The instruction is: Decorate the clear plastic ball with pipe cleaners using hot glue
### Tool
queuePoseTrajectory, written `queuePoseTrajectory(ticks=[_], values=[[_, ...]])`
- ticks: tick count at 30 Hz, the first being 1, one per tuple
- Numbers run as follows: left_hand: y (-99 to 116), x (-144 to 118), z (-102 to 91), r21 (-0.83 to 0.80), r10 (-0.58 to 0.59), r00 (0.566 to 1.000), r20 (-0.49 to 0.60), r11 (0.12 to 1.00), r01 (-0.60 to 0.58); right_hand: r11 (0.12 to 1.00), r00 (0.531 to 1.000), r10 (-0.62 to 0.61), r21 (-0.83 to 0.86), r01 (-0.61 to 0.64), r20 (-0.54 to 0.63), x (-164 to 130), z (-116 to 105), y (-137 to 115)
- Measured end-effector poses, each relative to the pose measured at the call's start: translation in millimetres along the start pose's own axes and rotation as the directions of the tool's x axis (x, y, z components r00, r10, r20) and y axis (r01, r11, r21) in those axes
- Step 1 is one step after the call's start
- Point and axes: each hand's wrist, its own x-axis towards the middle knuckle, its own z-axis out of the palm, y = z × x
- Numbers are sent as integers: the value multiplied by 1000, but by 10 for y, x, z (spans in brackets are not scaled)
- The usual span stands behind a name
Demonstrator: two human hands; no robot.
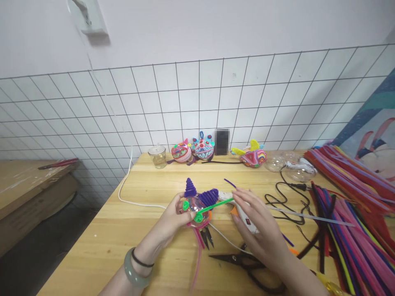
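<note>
My left hand [173,224] holds a small round craft ball [197,207] wrapped in pipe cleaners, with purple horns and green loops, just above the wooden table [117,230]. A green pipe cleaner [217,204] runs across it toward my right hand. My right hand [259,224] grips a white glue gun [243,211] with an orange trigger, its nozzle pointed at the ball. A purple pipe cleaner [230,183] sticks up behind the gun. Pink strands hang below the ball.
Black scissors [243,261] lie under my right wrist, small snips [206,236] below the ball. Piles of coloured pipe cleaners [348,205] fill the right side. Finished fish-like figures [202,150], a glass jar [158,156] and clear half-spheres [277,161] stand at the back. A white cable [129,197] trails left.
</note>
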Motion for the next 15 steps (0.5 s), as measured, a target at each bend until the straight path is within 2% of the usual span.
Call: queuePoseTrajectory(ticks=[2, 4, 6, 8, 11, 13, 14, 15], values=[[-6, 27, -31, -11, 37, 999, -20, 999, -37, 998, 996, 68, -2, -68, -55, 10, -62, 41], [-3, 49, -54, -7, 66, 997, -39, 998, -66, 990, 989, 138, -3, -138, -57, 29, -143, 76], [11, 62, -72, 4, 87, 994, -62, 996, -87, 981, 980, 196, -11, -196, 31, 40, -237, 93], [32, 65, -87, 16, 104, 991, -82, 995, -103, 976, 950, 216, -31, -215, 224, 13, -324, 72], [65, 66, -112, 16, 126, 987, -100, 992, -125, 989, 840, 144, -52, -137, 523, -163, -377, -25], [81, 69, -127, 0, 133, 985, -109, 991, -134, 995, 791, 95, -70, -66, 605, -363, -343, -88], [86, 72, -133, -10, 131, 985, -113, 991, -133, 996, 792, 75, -90, -26, 606, -470, -313, -106], [89, 77, -138, -17, 128, 985, -117, 991, -131, 991, 824, 38, -126, 41, 565, -570, -280, -113]])
